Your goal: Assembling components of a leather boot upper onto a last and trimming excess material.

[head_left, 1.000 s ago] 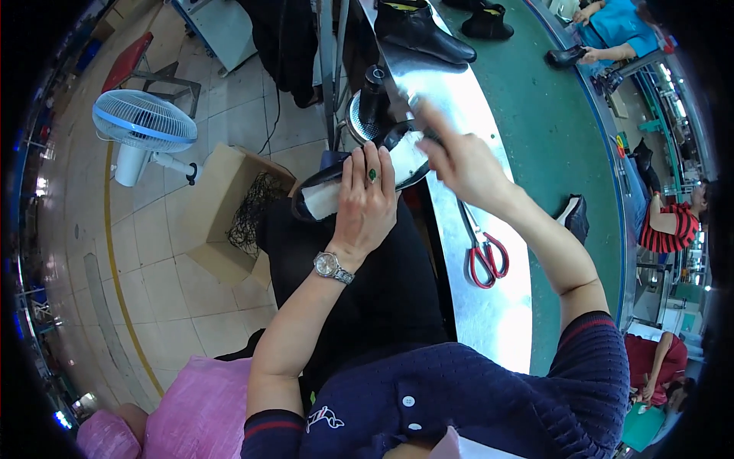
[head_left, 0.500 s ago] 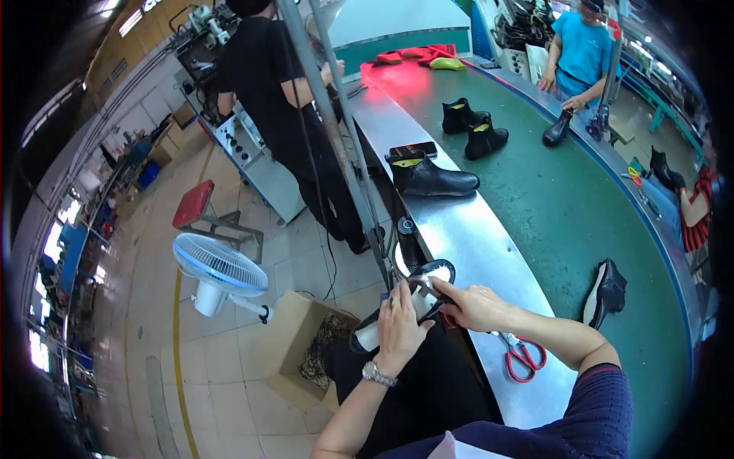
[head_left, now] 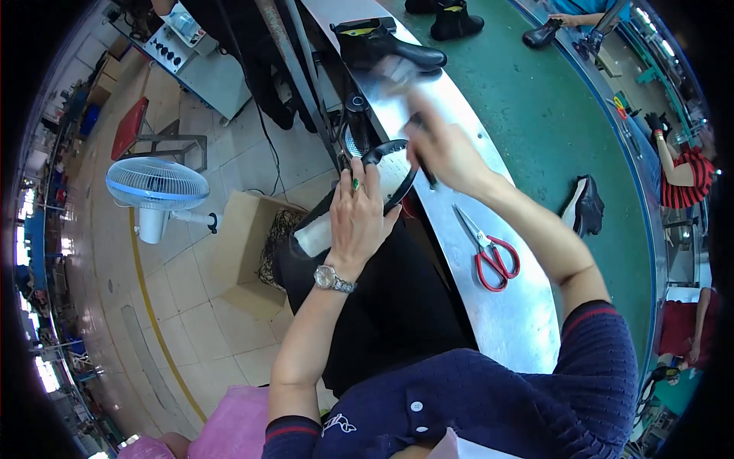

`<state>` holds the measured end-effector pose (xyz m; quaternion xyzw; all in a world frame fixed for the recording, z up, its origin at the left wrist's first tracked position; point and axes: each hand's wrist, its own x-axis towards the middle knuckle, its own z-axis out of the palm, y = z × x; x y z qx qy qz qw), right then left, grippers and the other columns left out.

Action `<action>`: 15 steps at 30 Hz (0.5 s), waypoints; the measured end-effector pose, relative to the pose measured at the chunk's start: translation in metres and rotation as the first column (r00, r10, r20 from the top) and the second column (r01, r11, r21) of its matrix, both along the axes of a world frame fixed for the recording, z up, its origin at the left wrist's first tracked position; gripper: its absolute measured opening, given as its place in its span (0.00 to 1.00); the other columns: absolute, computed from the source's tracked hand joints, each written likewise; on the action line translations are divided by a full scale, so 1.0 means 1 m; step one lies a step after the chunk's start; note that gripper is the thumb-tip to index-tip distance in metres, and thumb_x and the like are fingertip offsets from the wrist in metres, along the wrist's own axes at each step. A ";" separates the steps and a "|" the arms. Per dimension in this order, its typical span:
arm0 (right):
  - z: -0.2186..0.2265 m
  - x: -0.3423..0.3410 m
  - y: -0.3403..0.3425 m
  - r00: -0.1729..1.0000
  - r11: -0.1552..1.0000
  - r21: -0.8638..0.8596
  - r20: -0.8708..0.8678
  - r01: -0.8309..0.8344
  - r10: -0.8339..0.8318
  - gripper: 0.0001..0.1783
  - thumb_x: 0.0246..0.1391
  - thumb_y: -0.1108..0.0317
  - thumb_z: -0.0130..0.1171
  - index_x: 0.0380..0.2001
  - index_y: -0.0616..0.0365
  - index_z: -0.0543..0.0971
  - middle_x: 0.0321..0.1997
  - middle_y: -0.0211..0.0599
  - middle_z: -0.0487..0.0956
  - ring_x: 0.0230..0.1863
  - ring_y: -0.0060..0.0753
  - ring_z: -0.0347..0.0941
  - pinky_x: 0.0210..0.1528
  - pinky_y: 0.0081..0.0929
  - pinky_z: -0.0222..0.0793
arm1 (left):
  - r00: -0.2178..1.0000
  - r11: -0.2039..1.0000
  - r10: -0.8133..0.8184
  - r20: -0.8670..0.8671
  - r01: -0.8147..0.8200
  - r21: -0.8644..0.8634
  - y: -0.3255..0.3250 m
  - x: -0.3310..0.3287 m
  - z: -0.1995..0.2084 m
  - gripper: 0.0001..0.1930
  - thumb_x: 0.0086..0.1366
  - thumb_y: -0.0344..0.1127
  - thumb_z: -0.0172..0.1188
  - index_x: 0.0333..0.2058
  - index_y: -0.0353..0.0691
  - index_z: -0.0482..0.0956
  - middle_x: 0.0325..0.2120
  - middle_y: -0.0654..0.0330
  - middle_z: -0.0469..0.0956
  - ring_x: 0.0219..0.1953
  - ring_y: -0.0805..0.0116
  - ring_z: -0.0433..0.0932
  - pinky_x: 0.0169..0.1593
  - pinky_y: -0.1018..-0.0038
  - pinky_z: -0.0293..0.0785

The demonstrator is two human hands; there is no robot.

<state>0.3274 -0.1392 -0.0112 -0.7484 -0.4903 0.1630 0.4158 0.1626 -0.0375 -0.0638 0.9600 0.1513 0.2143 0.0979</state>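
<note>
A black shoe (head_left: 396, 174) lies sole up across my lap, its pale underside showing at both ends. My left hand (head_left: 356, 218) covers the middle of it and holds it, fingers stretched across the sole. Above the toe end, to the right, my right hand (head_left: 453, 159) is raised with its fingers wrapped round a hammer-like tool (head_left: 397, 73). Motion smears the tool's grey head; a dark part of the handle juts out below the fist. Red-handled scissors (head_left: 495, 260) lie half spread on the metal ledge (head_left: 505, 314) beside my right forearm.
A finished-looking black ankle boot (head_left: 382, 46) stands at the ledge's far end. Another black shoe (head_left: 585, 205) rests on the green conveyor belt (head_left: 535, 130). To the left are a cardboard box (head_left: 245, 252), a fan (head_left: 157, 187) and a red stool (head_left: 131, 138). Co-workers stand around.
My right hand has risen off the shoe with the tool, up and away from the sole. My left hand stays on the shoe. The view has tilted down toward my lap.
</note>
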 end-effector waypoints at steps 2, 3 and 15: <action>0.005 -0.009 0.002 0.984 0.874 -0.472 0.061 -0.118 0.166 0.30 0.63 0.65 0.51 0.67 0.50 0.58 0.23 0.44 0.78 0.21 0.34 0.78 0.26 0.32 0.73 | 0.999 0.999 0.042 0.001 -0.042 0.006 -0.012 -0.006 -0.004 0.39 0.48 0.43 0.72 0.56 0.30 0.66 0.56 0.38 0.68 0.54 0.41 0.71 0.57 0.59 0.69; 0.019 -0.014 0.002 0.984 0.872 -0.474 0.057 -0.122 0.169 0.30 0.63 0.65 0.51 0.67 0.50 0.58 0.23 0.44 0.78 0.21 0.34 0.78 0.26 0.32 0.73 | 0.996 0.996 0.086 0.007 -0.086 0.021 -0.014 -0.011 -0.006 0.39 0.49 0.43 0.72 0.56 0.29 0.66 0.56 0.38 0.67 0.55 0.41 0.70 0.58 0.59 0.69; 0.028 -0.027 -0.007 0.961 0.910 -0.407 0.211 -0.078 0.177 0.34 0.61 0.63 0.55 0.68 0.50 0.56 0.21 0.50 0.78 0.21 0.48 0.76 0.28 0.43 0.69 | 0.993 0.992 0.095 0.068 -0.099 0.072 -0.017 -0.015 -0.016 0.37 0.55 0.46 0.68 0.56 0.26 0.66 0.57 0.40 0.67 0.59 0.43 0.67 0.61 0.59 0.65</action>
